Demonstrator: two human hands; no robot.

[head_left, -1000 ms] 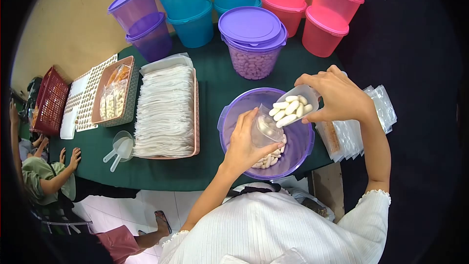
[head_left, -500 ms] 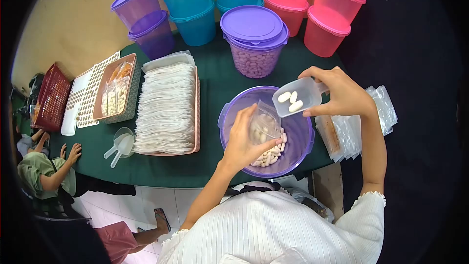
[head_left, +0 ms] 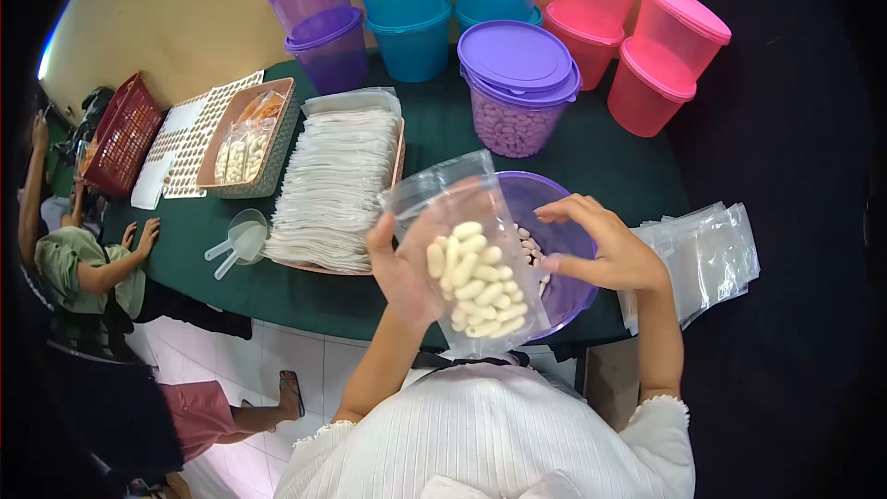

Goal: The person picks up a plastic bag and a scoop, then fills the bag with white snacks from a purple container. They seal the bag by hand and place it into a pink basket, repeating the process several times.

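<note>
My left hand (head_left: 407, 268) holds a clear plastic bag (head_left: 531, 310) partly filled with white, oblong, capsule-like pieces (head_left: 480, 279). The thumb shows at the bag's left edge, and the fingers are behind the plastic. My right hand (head_left: 605, 245) is open beside the bag, its thumb and fingers apart, holding nothing. Beneath both hands stands an open purple bucket (head_left: 577, 291) with more of the pieces (head_left: 529, 245) inside, partly hidden by the bag. The scoop seen earlier is out of sight.
A lidded purple tub (head_left: 517, 120) of pieces stands behind the bucket. Flat clear bags (head_left: 702, 259) lie right. On the left are a basket of white packets (head_left: 337, 185), scoops in a cup (head_left: 242, 238) and a basket of filled bags (head_left: 263, 166). A person's hand (head_left: 148, 236) rests at the table's left end.
My right hand has let go of the scoop and is now open. My left hand has raised and turned the bag so its filled side faces me. The view has shifted a little.
</note>
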